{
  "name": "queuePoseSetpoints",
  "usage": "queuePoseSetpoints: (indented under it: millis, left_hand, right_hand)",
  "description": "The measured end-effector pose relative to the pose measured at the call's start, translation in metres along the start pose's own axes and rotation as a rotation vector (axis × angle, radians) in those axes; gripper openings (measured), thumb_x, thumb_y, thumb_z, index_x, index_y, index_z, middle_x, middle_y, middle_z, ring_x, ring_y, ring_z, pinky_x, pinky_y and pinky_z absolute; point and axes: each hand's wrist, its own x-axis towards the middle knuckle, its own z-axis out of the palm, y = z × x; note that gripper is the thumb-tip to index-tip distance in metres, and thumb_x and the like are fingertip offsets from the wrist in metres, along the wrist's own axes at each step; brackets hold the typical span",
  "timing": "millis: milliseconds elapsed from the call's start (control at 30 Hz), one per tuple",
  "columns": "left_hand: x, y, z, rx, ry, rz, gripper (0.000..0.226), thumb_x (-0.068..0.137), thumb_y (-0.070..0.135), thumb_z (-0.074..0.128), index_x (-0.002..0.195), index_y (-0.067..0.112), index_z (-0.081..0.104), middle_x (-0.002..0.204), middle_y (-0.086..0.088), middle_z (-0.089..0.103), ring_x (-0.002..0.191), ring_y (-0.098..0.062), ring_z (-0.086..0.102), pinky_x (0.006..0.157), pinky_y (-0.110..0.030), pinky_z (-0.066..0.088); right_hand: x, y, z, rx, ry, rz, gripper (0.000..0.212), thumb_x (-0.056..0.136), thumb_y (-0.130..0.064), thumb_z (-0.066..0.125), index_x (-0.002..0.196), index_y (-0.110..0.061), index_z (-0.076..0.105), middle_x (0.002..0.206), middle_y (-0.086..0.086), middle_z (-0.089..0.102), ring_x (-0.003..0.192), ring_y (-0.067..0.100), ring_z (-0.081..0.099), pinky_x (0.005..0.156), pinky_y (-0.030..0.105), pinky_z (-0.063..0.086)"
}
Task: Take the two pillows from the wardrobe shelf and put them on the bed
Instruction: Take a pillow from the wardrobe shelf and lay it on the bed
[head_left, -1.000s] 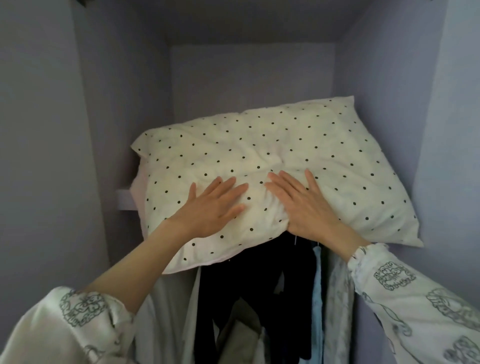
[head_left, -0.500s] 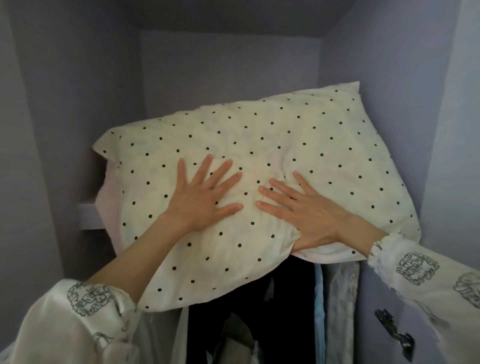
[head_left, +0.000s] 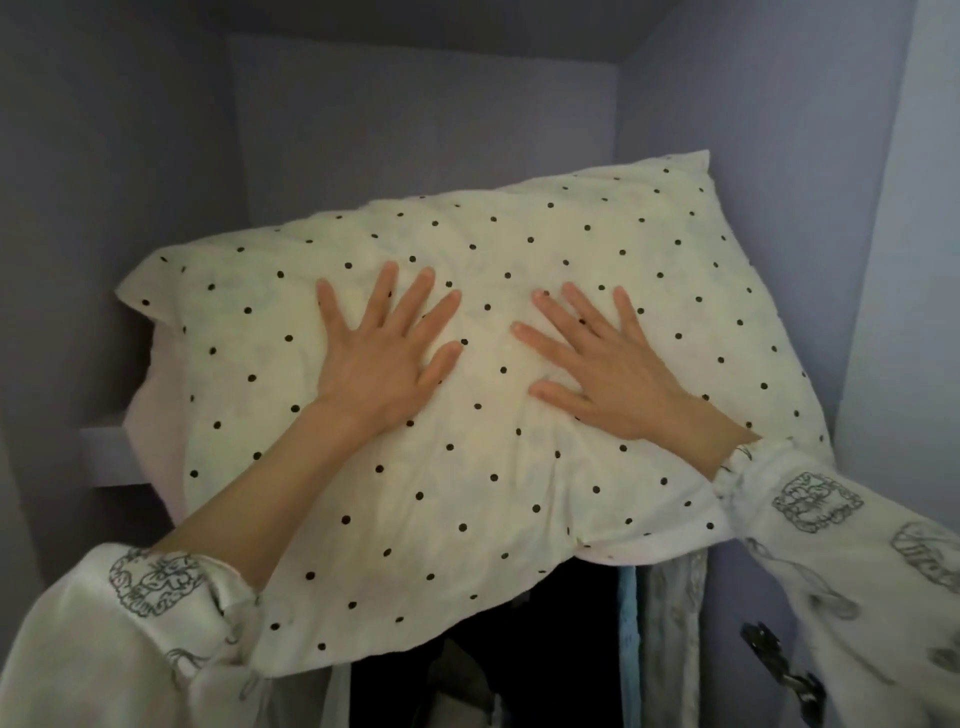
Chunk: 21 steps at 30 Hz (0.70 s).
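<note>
Cream black-dotted pillow (head_left: 519, 467) lies tilted on the wardrobe shelf (head_left: 104, 452), its near edge overhanging the shelf's front edge above hanging clothes (head_left: 519, 649); left hand (head_left: 379, 358) and right hand (head_left: 608, 374) press flat on top, fingers spread, grasping nothing.

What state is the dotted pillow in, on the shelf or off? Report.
Partly off. The dotted pillow overhangs the shelf, its front edge drooping over the hanging clothes.

Both arms wear loose, cream-white satin-like sleeves printed with grey outlined, scribbly motifs. The left sleeve (head_left: 140, 623) is bunched up toward the elbow, leaving the forearm bare; the right sleeve (head_left: 831, 535) ends in a gathered cuff at the wrist.
</note>
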Motion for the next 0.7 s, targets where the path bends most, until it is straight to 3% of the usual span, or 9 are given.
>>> queuePoseSetpoints:
  millis: [100, 167, 300, 433, 567, 700]
  left_hand:
    - [0.021, 0.000, -0.007, -0.017, 0.026, -0.015, 0.057, 0.091, 0.054, 0.006, 0.146, 0.038, 0.006, 0.159, 0.005, 0.000, 0.144, -0.025, -0.011, 0.103, -0.071, -0.007]
    - [0.039, 0.000, -0.012, -0.027, 0.048, -0.029, 0.055, 0.093, 0.052, 0.010, 0.146, 0.038, 0.008, 0.159, 0.003, 0.002, 0.144, -0.026, -0.008, 0.104, -0.070, -0.005]
    - [0.071, 0.000, -0.017, -0.026, 0.072, -0.045, 0.056, 0.092, 0.054, 0.013, 0.145, 0.038, 0.007, 0.158, -0.003, 0.006, 0.144, -0.027, 0.000, 0.106, -0.069, 0.000]
    - [0.088, -0.007, -0.014, -0.035, 0.044, -0.124, 0.073, 0.078, 0.077, 0.010, 0.143, 0.044, 0.003, 0.158, -0.004, 0.009, 0.144, -0.028, 0.001, 0.108, -0.065, -0.001]
    - [0.085, -0.014, -0.006, -0.117, 0.032, -0.253, 0.084, 0.069, 0.085, 0.019, 0.140, 0.041, 0.021, 0.145, -0.001, 0.039, 0.134, -0.024, 0.031, 0.108, -0.057, 0.013]
    - [0.070, -0.009, 0.000, -0.103, 0.111, -0.342, 0.081, 0.069, 0.084, 0.023, 0.134, 0.038, 0.033, 0.129, -0.003, 0.053, 0.123, -0.026, 0.043, 0.103, -0.054, 0.021]
  right_hand:
    - [0.017, -0.010, 0.009, 0.114, 0.134, 0.326, 0.067, 0.087, -0.066, 0.010, 0.147, -0.037, -0.001, 0.159, -0.004, -0.002, 0.145, 0.021, -0.007, 0.111, 0.058, -0.009]
    - [0.022, -0.022, 0.015, 0.155, 0.222, 0.422, 0.067, 0.089, -0.064, 0.010, 0.148, -0.033, 0.009, 0.159, -0.001, 0.006, 0.145, 0.024, -0.001, 0.110, 0.062, -0.008]
    - [0.021, -0.027, 0.022, 0.139, 0.313, 0.413, 0.062, 0.091, -0.058, 0.019, 0.145, -0.028, 0.027, 0.155, 0.005, 0.023, 0.144, 0.029, 0.015, 0.108, 0.067, 0.003]
    - [0.016, -0.027, 0.030, 0.116, 0.367, 0.403, 0.058, 0.093, -0.056, 0.024, 0.142, -0.027, 0.034, 0.153, 0.006, 0.029, 0.142, 0.030, 0.021, 0.108, 0.067, 0.007]
    - [0.018, -0.027, 0.032, 0.124, 0.368, 0.398, 0.058, 0.092, -0.057, 0.024, 0.140, -0.028, 0.037, 0.152, 0.004, 0.031, 0.142, 0.028, 0.022, 0.108, 0.066, 0.006]
    - [0.018, -0.025, 0.033, 0.114, 0.365, 0.351, 0.058, 0.092, -0.058, 0.024, 0.139, -0.028, 0.039, 0.152, 0.003, 0.032, 0.141, 0.027, 0.024, 0.108, 0.065, 0.004]
